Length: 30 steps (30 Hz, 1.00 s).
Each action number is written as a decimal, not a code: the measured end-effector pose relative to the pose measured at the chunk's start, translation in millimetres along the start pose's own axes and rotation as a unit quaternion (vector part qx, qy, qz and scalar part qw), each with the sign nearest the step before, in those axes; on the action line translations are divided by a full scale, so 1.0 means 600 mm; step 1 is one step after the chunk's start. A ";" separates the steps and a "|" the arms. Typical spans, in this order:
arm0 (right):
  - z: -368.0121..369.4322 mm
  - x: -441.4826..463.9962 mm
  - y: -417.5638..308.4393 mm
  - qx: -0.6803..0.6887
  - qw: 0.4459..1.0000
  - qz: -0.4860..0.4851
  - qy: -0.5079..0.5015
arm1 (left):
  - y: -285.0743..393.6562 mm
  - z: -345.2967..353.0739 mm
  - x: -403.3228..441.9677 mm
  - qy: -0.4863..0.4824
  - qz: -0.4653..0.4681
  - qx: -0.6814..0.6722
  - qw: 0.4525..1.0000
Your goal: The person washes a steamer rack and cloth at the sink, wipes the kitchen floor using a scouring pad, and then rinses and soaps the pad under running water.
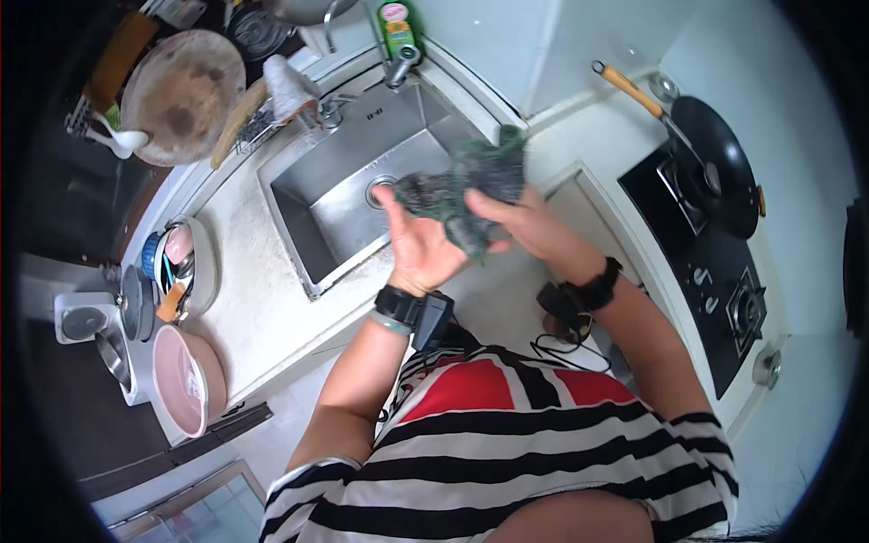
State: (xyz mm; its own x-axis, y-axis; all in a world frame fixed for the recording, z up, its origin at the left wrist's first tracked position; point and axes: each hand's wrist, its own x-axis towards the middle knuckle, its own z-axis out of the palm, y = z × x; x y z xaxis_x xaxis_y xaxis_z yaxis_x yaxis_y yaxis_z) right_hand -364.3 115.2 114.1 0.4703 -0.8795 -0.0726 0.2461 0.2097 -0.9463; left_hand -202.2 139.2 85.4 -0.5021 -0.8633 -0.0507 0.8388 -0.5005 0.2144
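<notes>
A crumpled, dark grey-green mesh-like cloth (491,170) is held up over the sink's front right corner, slightly blurred. My right hand (518,220) is closed on its lower right side, thumb pressed across the front. Beneath the cloth's left part, my left hand (419,251) is turned palm up and open, with the thumb stretched away. Cloth covers most of the left fingers. A brownish part (424,194) hangs at the left; whether it is a separate piece I cannot tell. Behind the hands lies the steel sink (330,226), its drain partly hidden by my left thumb.
A faucet (332,113) and a green bottle (396,32) stand behind the sink. On the right, a wok (738,172) rests on the black gas stove (697,299). Left on the counter are a pink basin (172,380), a utensil-filled container (206,267) and a large stained round pan (186,95).
</notes>
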 end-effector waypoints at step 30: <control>0.071 0.692 0.200 0.122 0.966 0.217 0.070 | 0.362 -0.402 0.045 0.374 0.114 0.081 0.917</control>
State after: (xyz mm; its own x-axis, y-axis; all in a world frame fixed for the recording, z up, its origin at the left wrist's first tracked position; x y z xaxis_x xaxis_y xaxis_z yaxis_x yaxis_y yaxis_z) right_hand -103.4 -206.9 -16.4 0.4590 -0.7314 -0.5043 0.2520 0.6515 -0.7155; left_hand 17.3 -8.8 -104.7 0.0179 -0.7782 -0.6278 0.8316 -0.3370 0.4415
